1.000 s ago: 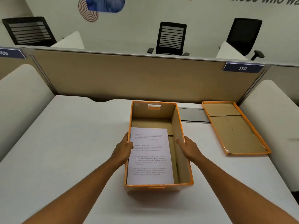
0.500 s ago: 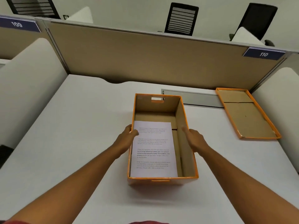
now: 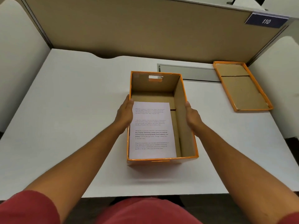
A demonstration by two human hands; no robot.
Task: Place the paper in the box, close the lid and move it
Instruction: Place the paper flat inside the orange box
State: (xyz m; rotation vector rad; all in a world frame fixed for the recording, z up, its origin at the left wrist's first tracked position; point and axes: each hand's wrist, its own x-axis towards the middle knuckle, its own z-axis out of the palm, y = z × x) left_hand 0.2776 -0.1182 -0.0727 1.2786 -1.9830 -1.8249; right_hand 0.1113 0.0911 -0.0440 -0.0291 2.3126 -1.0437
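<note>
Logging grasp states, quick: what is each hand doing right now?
Left hand: open, flat against the box's left wall.
Right hand: open, flat against its right wall.

White desk [image 3: 64,110], open orange box [image 3: 184,125] standing mid-desk, orange lid [image 3: 239,89] lying upturned at far right

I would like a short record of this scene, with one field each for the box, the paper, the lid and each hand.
container: box, orange, open, on the white desk
contents: paper, printed, lies inside toward the left wall
cover: lid, upturned on the desk, right of the box, apart from it
left: left hand flat against the left wall
right: right hand flat against the right wall
</note>
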